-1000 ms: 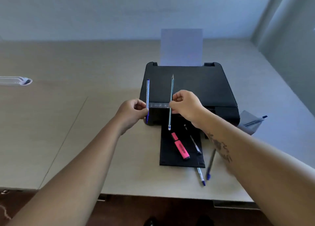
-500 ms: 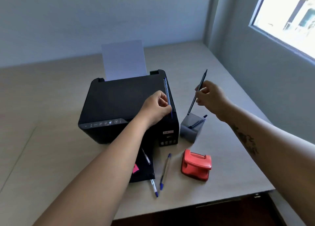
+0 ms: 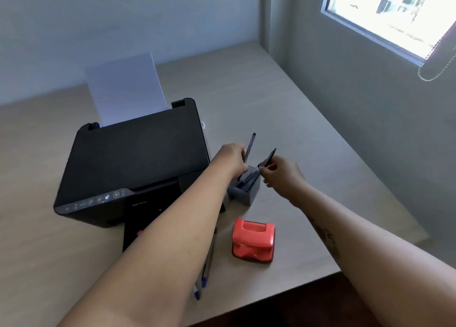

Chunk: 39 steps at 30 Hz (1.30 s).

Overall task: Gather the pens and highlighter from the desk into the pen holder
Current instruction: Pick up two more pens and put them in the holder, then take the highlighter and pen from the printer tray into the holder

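Note:
A small grey pen holder (image 3: 248,195) stands on the desk right of the printer, with pens leaning inside it. My left hand (image 3: 230,160) grips a striped blue pen (image 3: 249,147) whose lower end is in the holder. My right hand (image 3: 281,176) pinches a dark pen (image 3: 269,157) slanted over the holder's right rim. Two blue-tipped pens (image 3: 201,281) lie near the desk's front edge, partly under my left forearm. A bit of the pink highlighter (image 3: 139,233) shows on the printer's black output tray.
A black printer (image 3: 133,158) with white paper (image 3: 124,89) upright in its feeder fills the desk's left middle. A red hole punch (image 3: 253,240) sits in front of the holder. The grey wall and a window are at the right, close to the desk edge.
Both hands have come down and together over the pen holder; the striped pen and the dark pen now reach into or over it. The view has shifted slightly left.

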Motion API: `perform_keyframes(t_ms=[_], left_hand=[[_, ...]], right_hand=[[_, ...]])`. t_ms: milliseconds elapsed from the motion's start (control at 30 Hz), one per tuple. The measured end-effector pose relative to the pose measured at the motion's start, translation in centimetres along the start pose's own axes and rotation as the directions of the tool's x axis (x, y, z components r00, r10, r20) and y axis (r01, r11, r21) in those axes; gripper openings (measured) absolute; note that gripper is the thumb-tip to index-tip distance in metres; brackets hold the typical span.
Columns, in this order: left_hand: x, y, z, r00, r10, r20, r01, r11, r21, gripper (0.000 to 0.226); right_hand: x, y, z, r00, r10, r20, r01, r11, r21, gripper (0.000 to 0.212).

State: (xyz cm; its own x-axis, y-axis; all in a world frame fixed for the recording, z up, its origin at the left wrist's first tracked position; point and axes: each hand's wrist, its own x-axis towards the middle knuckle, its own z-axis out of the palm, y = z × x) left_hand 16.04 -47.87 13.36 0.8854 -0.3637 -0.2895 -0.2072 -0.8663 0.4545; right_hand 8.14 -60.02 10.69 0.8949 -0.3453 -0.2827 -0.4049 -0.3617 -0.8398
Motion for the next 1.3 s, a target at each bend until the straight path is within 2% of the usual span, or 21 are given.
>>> perform_keyframes(t_ms=[167,300,400,533,633,767,1033,1300], left_hand=[[1.4,0.3,1.2,0.997,-0.037,0.062,0.028,0.989,0.145,0.019],[2.1,-0.3,1.2,1.0,-0.01,0.016,0.007,0.984,0.181,0.008],[1.9,-0.9,-0.1,0.999,0.023,-0.038,-0.019,0.994,0.109,0.014],[0.9,-2.5,-2.5,0.991,0.062,-0.122,-0.07,0.996,-0.063,0.01],[-1.0,-3.9,-4.3,0.989,0.031,-0.147,-0.068,0.965,-0.254,0.011],[-4.4,-6.8,-6.5,0.982,0.013,-0.189,-0.088,0.915,-0.394,0.009],[-11.7,-15.9,-9.4,0.972,-0.06,-0.228,-0.069,0.854,-0.516,0.014],[-16.3,-23.9,-5.2,0.971,-0.191,-0.146,0.081,0.831,-0.55,0.013]], right_hand=[[0.2,1.2,0.1,0.999,0.045,0.007,-0.045,0.999,0.026,0.017],[0.3,1.1,-0.6,0.998,0.063,-0.024,-0.061,0.996,0.063,0.021],[0.3,0.4,-1.5,0.992,0.072,-0.101,-0.064,0.995,0.075,0.021],[0.0,-1.4,-1.6,0.986,0.036,-0.165,-0.018,0.994,0.106,0.015],[-0.8,-3.1,0.0,0.985,-0.017,-0.171,0.031,0.996,0.079,0.013],[-2.6,-5.2,3.8,0.99,-0.058,-0.126,0.07,0.993,0.09,0.016],[-6.8,-7.3,12.6,0.987,-0.149,-0.057,0.153,0.986,0.068,0.016],[-9.7,-5.9,18.9,0.99,-0.139,0.033,0.141,0.987,-0.081,0.011]])
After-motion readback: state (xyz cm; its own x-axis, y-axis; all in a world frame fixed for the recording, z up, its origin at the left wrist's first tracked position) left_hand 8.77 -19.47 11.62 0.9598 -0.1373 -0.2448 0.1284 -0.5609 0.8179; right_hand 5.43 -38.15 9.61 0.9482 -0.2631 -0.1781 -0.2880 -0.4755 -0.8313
